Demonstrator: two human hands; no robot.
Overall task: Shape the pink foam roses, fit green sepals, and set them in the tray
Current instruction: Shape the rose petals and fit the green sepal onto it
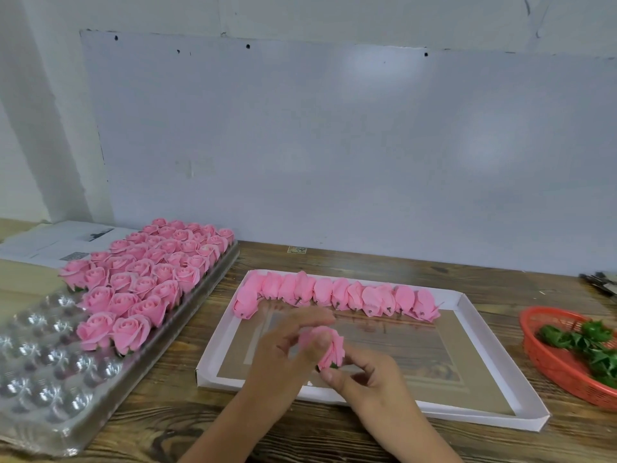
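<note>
A pink foam rose [329, 347] sits between both hands above the white cardboard box lid [467, 312]. My left hand [283, 355] pinches its petals from the left with thumb and fingers. My right hand [364, 375] grips its base, where a bit of green sepal shows. A row of unshaped pink buds [337, 294] lies along the lid's far edge. Finished roses [147, 279] fill the far part of a clear plastic tray [43, 379] on the left. Loose green sepals [581, 339] lie in a red basket [547, 359] at the right.
The near cups of the clear tray hold nothing. Papers [60, 242] lie behind it at the far left. Dark tools [601, 284] sit at the table's right edge. A pale wall panel [334, 145] closes the back of the wooden table [187, 426].
</note>
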